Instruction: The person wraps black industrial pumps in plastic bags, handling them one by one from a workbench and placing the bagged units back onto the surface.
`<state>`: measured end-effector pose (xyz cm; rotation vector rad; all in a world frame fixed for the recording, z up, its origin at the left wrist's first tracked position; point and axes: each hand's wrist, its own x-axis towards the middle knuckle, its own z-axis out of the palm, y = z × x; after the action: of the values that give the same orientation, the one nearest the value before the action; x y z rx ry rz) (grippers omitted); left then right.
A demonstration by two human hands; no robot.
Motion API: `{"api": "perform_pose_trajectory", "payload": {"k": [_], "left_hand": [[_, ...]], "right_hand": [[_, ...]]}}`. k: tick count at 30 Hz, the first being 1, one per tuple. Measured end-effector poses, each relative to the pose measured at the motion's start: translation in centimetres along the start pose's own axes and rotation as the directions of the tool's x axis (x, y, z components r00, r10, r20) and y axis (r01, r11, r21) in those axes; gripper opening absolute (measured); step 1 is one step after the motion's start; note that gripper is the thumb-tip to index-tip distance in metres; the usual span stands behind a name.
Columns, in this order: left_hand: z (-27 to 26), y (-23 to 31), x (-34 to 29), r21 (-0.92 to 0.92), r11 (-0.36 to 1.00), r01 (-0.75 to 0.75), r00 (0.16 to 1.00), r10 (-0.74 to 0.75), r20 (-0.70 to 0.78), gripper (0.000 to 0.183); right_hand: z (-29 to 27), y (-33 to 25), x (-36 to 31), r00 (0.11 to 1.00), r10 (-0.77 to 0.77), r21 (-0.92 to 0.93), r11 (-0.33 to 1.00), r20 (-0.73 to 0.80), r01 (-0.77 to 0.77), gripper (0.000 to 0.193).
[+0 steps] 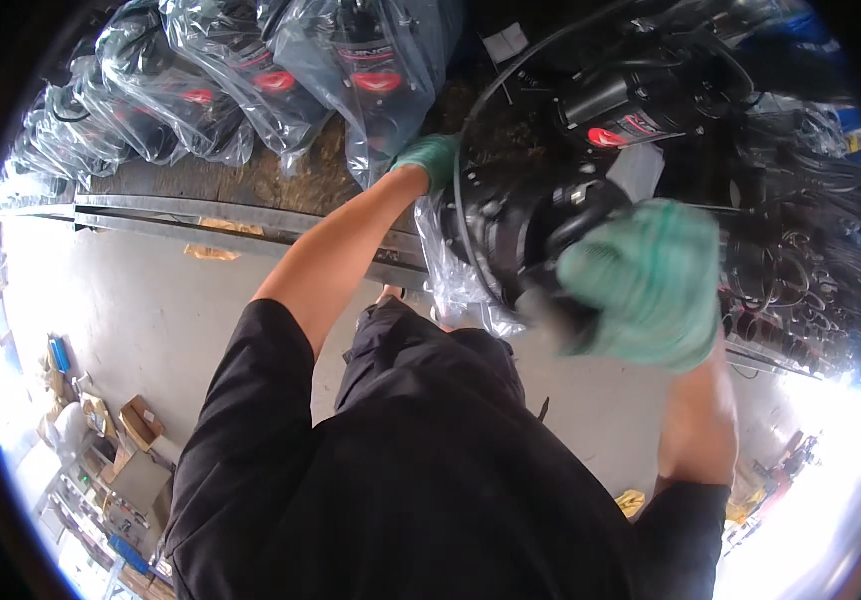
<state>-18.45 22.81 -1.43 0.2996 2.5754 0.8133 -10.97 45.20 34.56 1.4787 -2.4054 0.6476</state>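
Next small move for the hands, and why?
I'd probably have the left hand ease the clear plastic further over the black unit, with the right hand steadying it. The plastic shows only along the unit's lower left, its upper side looks bare, and the bagged units at left are covered.

Workshop: bagged black machines [376, 95] lining worn bench [211, 182]

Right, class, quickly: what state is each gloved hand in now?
Left hand: partly hidden beside the black machine; grip cannot be told.
Right hand: blurred, at the machine; open or closed cannot be told.
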Motion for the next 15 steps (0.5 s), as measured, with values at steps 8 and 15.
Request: {"api": "perform_pose_trajectory", "payload": {"k": [8, 15], "left_hand": [[-1.9, 2.4, 0.3, -0.195, 0.948, -0.252, 0.966, 0.258, 0.006, 0.029], [-2.3, 2.6, 0.7, -0.144, 0.978, -0.150, 0.987, 0.157, 0.044, 0.043]], "right_hand": [[2.4, -4.6, -0.6, 0.963, -0.248, 0.017, 0.969, 0.106, 0.247, 0.023], [1.8, -6.2, 2.6, 0.808, -0.489, 0.290, 0.866, 0.329, 0.406, 0.015]]}}
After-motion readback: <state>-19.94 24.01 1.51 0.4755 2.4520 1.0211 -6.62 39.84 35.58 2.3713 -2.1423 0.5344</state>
